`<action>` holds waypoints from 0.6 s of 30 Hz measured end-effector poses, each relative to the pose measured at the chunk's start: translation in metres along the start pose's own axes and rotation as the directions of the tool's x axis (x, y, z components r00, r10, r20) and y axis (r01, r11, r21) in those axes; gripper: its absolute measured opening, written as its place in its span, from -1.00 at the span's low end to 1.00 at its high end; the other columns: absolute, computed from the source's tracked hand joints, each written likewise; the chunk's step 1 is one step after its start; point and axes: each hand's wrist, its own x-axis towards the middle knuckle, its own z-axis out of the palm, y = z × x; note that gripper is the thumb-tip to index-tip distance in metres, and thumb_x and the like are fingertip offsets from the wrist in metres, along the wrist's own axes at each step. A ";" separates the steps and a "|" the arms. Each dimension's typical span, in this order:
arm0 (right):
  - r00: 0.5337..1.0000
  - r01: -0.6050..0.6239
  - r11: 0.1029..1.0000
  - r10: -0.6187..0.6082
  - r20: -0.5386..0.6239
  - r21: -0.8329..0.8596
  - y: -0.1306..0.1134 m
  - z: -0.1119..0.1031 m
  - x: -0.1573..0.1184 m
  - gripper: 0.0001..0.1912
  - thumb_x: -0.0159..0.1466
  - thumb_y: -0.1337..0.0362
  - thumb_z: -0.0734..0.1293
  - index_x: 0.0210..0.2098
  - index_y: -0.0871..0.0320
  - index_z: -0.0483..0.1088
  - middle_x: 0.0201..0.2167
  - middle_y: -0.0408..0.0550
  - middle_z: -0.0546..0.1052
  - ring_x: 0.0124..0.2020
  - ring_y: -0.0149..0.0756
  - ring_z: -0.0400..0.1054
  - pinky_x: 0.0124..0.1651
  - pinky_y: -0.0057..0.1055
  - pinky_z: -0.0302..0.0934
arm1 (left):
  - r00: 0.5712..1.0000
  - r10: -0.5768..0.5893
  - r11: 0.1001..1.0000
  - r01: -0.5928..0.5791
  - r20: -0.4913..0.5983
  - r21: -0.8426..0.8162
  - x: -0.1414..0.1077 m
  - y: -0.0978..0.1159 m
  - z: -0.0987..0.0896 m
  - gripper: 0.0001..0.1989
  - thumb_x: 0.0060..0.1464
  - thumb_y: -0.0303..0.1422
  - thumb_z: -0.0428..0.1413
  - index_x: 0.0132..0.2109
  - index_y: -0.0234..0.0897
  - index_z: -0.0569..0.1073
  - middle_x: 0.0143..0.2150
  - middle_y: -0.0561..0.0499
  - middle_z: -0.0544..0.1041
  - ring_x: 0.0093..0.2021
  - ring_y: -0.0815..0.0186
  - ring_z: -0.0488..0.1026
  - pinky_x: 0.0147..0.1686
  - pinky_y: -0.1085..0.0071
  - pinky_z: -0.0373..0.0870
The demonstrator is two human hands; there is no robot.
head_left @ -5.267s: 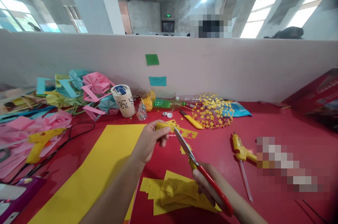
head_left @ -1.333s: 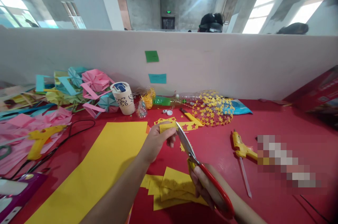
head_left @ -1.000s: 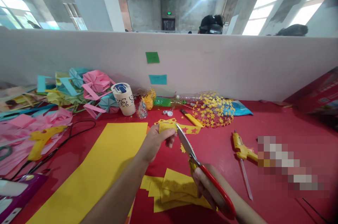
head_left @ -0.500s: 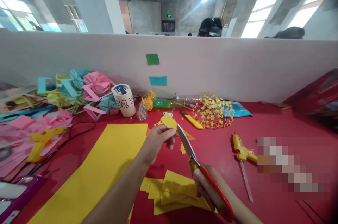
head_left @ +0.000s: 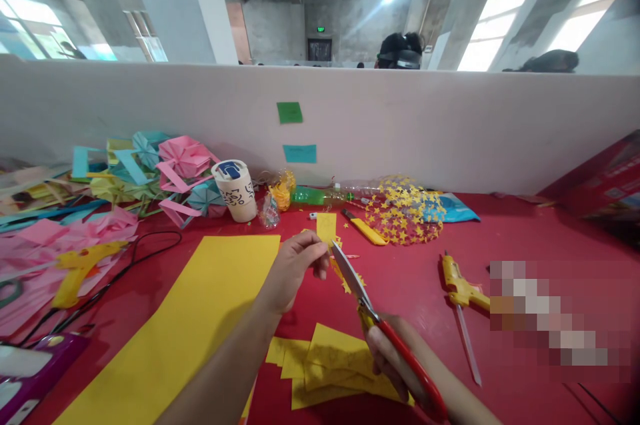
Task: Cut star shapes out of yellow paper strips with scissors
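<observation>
Between the thumb and fingers of my left hand (head_left: pixel 299 265) is a small piece of yellow paper (head_left: pixel 327 226), held upright over the table. My right hand (head_left: pixel 393 351) grips red-handled scissors (head_left: pixel 407 355), their blades pointing up and left with the tips beside the paper's lower edge. The blades look nearly closed. Below my hands lies a stack of yellow paper pieces (head_left: pixel 333 361). A large yellow sheet (head_left: pixel 215 291) rests under and left of my left forearm. Small yellow star cut-outs (head_left: pixel 347 283) lie behind the blades.
A yellow utility knife (head_left: pixel 367 229) and a star-covered clear ball (head_left: pixel 405 211) lie farther back. Yellow glue guns sit at right (head_left: pixel 457 285) and left (head_left: pixel 80 268). A white cup (head_left: pixel 235 191) stands beside folded paper flowers (head_left: pixel 185 158). A white partition (head_left: pixel 400 125) closes the back.
The yellow paper piece has turned in my left hand, from tilted to upright. My left hand has shifted slightly left, away from the blades; the scissors have barely moved.
</observation>
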 end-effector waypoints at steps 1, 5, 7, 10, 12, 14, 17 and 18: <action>1.000 0.004 1.000 -0.004 -0.004 -0.005 0.000 0.000 -0.001 -0.41 0.13 -0.33 0.17 -0.43 0.12 0.25 -0.61 -0.11 0.41 -0.78 -0.46 0.11 -0.72 -0.48 -0.01 | 1.000 -0.001 1.000 0.001 0.000 0.014 0.000 0.000 0.000 -0.81 0.05 -0.33 0.13 -0.47 -0.32 0.41 -0.58 0.09 0.40 -0.58 0.46 0.32 -0.52 0.50 0.25; 0.998 0.033 0.999 -0.034 -0.046 -0.028 0.005 0.001 0.000 -0.39 0.14 -0.34 0.15 -0.43 0.13 0.24 -0.61 -0.11 0.40 -0.76 -0.47 0.12 -0.73 -0.53 -0.03 | 1.000 0.005 0.998 -0.006 0.008 0.070 0.000 0.003 -0.002 -0.81 0.04 -0.33 0.12 -0.48 -0.33 0.41 -0.58 0.09 0.41 -0.59 0.46 0.32 -0.52 0.50 0.26; 0.999 0.028 0.999 -0.029 -0.045 -0.030 0.012 0.002 0.004 -0.37 0.12 -0.36 0.15 -0.44 0.14 0.23 -0.62 -0.13 0.38 -0.77 -0.49 0.11 -0.75 -0.55 -0.03 | 1.000 0.012 0.996 -0.014 0.019 0.089 0.000 0.005 -0.004 -0.81 0.04 -0.34 0.12 -0.48 -0.33 0.41 -0.58 0.10 0.40 -0.58 0.47 0.32 -0.52 0.51 0.26; 1.000 -0.011 1.000 0.011 -0.026 -0.025 0.021 0.003 0.012 -0.33 0.07 -0.41 0.13 -0.46 0.14 0.22 -0.67 -0.18 0.33 -0.83 -0.53 0.08 -0.78 -0.58 -0.08 | 0.999 0.006 0.993 -0.012 0.050 0.114 0.000 0.006 -0.007 -0.82 0.04 -0.36 0.11 -0.48 -0.33 0.40 -0.57 0.10 0.40 -0.57 0.46 0.32 -0.51 0.51 0.26; 1.000 -0.016 1.000 0.016 -0.009 -0.026 0.024 0.002 0.013 -0.34 0.08 -0.38 0.15 -0.44 0.15 0.24 -0.66 -0.17 0.36 -0.83 -0.53 0.09 -0.78 -0.56 -0.08 | 0.998 -0.002 0.991 -0.007 0.069 0.131 0.001 0.007 -0.009 -0.82 0.05 -0.36 0.11 -0.48 -0.32 0.40 -0.57 0.10 0.40 -0.57 0.46 0.32 -0.50 0.50 0.26; 1.000 -0.008 0.999 0.009 0.012 -0.031 0.022 -0.001 0.012 -0.39 0.08 -0.33 0.21 -0.42 0.15 0.27 -0.63 -0.15 0.39 -0.83 -0.50 0.11 -0.77 -0.54 -0.06 | 0.997 -0.005 0.989 -0.007 0.082 0.147 0.001 0.007 -0.011 -0.81 0.06 -0.35 0.11 -0.48 -0.32 0.40 -0.56 0.10 0.40 -0.57 0.46 0.32 -0.49 0.50 0.26; 0.999 -0.007 0.999 0.009 0.046 -0.045 0.015 -0.005 0.009 -0.45 0.11 -0.27 0.25 -0.41 0.14 0.28 -0.64 -0.16 0.38 -0.82 -0.48 0.13 -0.75 -0.53 -0.02 | 0.996 -0.006 0.986 -0.010 0.094 0.165 0.002 0.007 -0.013 -0.81 0.05 -0.34 0.11 -0.48 -0.32 0.40 -0.55 0.10 0.40 -0.57 0.46 0.32 -0.47 0.49 0.26; 0.999 -0.010 0.999 0.012 0.051 -0.049 0.013 -0.006 0.008 -0.46 0.12 -0.26 0.24 -0.41 0.14 0.27 -0.65 -0.18 0.37 -0.82 -0.48 0.12 -0.75 -0.53 -0.02 | 0.995 -0.005 0.985 -0.011 0.096 0.171 0.002 0.008 -0.014 -0.81 0.05 -0.34 0.12 -0.48 -0.31 0.40 -0.55 0.11 0.40 -0.57 0.46 0.32 -0.47 0.49 0.26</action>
